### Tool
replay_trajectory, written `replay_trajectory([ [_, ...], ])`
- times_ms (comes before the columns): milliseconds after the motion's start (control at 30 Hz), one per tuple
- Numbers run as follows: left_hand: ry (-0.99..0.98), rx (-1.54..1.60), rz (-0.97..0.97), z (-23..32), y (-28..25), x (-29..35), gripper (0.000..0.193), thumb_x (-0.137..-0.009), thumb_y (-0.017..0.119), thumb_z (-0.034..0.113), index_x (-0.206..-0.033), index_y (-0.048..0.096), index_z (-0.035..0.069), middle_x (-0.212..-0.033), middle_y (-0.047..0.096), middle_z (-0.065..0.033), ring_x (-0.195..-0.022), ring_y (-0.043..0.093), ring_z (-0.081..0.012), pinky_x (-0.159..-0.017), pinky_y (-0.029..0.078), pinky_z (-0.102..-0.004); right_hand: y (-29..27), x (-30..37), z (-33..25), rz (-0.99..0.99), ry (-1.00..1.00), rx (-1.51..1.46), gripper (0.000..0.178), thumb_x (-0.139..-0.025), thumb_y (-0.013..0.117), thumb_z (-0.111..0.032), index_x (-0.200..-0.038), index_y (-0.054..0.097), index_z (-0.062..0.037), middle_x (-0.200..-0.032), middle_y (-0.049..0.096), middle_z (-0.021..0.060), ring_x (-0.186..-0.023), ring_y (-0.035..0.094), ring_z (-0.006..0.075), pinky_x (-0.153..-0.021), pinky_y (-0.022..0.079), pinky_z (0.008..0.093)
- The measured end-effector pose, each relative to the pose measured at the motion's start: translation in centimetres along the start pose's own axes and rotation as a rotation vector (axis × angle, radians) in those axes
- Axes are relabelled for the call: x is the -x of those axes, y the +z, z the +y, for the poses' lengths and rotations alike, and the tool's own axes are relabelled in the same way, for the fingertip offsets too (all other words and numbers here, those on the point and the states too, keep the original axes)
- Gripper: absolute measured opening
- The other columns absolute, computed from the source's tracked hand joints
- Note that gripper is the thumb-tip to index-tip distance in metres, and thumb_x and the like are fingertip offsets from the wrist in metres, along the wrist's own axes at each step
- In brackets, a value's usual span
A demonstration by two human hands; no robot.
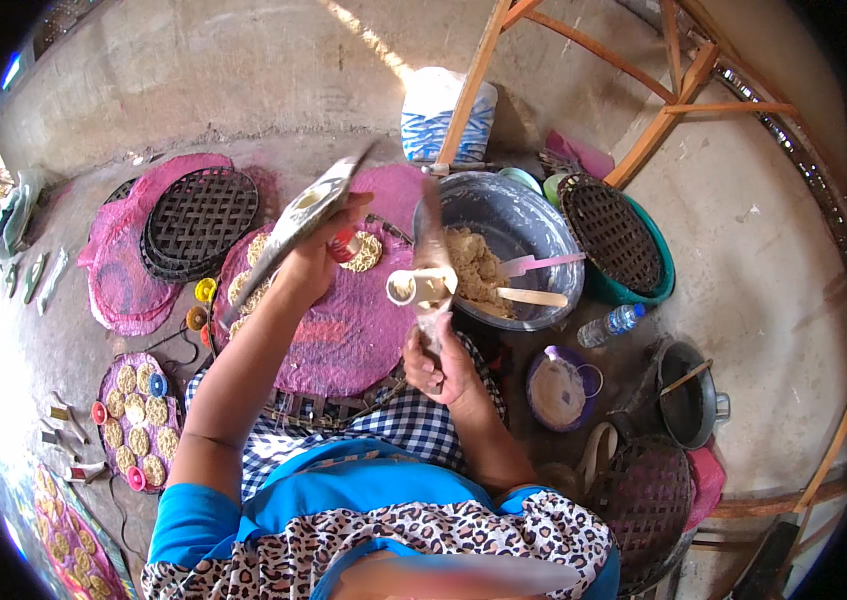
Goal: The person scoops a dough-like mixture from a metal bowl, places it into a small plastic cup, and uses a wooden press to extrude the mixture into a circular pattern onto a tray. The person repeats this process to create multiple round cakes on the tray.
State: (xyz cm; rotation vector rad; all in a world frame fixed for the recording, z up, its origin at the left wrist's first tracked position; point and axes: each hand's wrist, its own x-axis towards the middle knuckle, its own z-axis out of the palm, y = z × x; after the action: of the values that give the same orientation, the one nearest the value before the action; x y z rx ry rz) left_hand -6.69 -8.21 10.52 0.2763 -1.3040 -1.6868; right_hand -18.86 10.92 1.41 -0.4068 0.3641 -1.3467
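My left hand (314, 265) is raised over the left side of the lap tray, closed around a long flat press handle (312, 208) with a red round part (344, 246) beneath it. In my right hand (444, 365), nearer my body, is a wooden press piece (432, 235) with a white cylinder (404, 287). Pale dough shows at the cylinder. Below both hands, a pink cloth (344, 345) covers a round woven tray. Lacy coiled dough rounds (364, 252) lie along its left and far edge, partly hidden by my left arm.
A grey basin (554, 240) at far right holds dough (474, 262), a pink spatula (544, 262) and a wooden paddle (534, 297). Beside it are a water bottle (612, 325), a purple bowl (589, 410) and a dark pot (709, 420). Woven trays (202, 215) lie left.
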Motion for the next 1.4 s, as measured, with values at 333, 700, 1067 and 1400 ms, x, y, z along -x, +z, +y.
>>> replay_trajectory([
  [333, -0.244, 0.229, 0.075, 1.1, 2.2, -0.2, 0.015, -0.071, 0.064, 0.005, -0.084, 0.057, 0.006, -0.077, 0.057, -0.0068, -0.068, 0.056, -0.0171, -0.062, 0.047, -0.0313, -1.9, 0.6, -2.7, 0.180, -0.218, 1.104, 0.050, -0.087, 0.052, -0.044, -0.110, 0.053, 0.0001, -0.099, 0.062, 0.0069, -0.087, 0.060, 0.0164, -0.079, 0.046, 0.0293],
  [700, 0.171, 0.173, -0.050, 5.5, 3.3, 3.9, 0.015, -0.078, 0.058, 0.007, -0.093, 0.057, 0.009, -0.088, 0.054, -0.0102, -0.079, 0.049, -0.0216, -0.069, 0.042, -0.0337, -11.6, 0.3, -15.2, 1.074, 0.361, 2.431, 0.022, -0.077, 0.060, -0.026, -0.087, 0.069, -0.0088, -0.088, 0.066, 0.0145, -0.084, 0.063, 0.0310, -0.071, 0.049, 0.0409],
  [1067, 0.064, 0.086, -0.173, 10.7, 0.6, 4.7, 0.029, -0.075, 0.062, 0.025, -0.089, 0.051, 0.003, -0.086, 0.037, -0.0074, -0.081, 0.038, -0.0189, -0.074, 0.034, -0.0318, -13.3, 2.3, -21.4, 1.095, -0.161, 2.756, 0.020, -0.080, 0.047, -0.013, -0.073, 0.066, -0.0071, -0.074, 0.065, 0.0128, -0.070, 0.063, 0.0280, -0.066, 0.047, 0.0406],
  [1400, 0.094, -0.041, -0.083, 12.2, -1.8, 4.8, 0.034, -0.069, 0.067, 0.027, -0.086, 0.047, 0.006, -0.085, 0.036, -0.0066, -0.078, 0.038, -0.0182, -0.075, 0.033, -0.0315, -17.2, -5.0, -17.6, 0.781, 0.076, 2.758, 0.023, -0.079, 0.043, -0.016, -0.087, 0.062, -0.0055, -0.089, 0.065, 0.0107, -0.086, 0.063, 0.0236, -0.084, 0.043, 0.0383],
])
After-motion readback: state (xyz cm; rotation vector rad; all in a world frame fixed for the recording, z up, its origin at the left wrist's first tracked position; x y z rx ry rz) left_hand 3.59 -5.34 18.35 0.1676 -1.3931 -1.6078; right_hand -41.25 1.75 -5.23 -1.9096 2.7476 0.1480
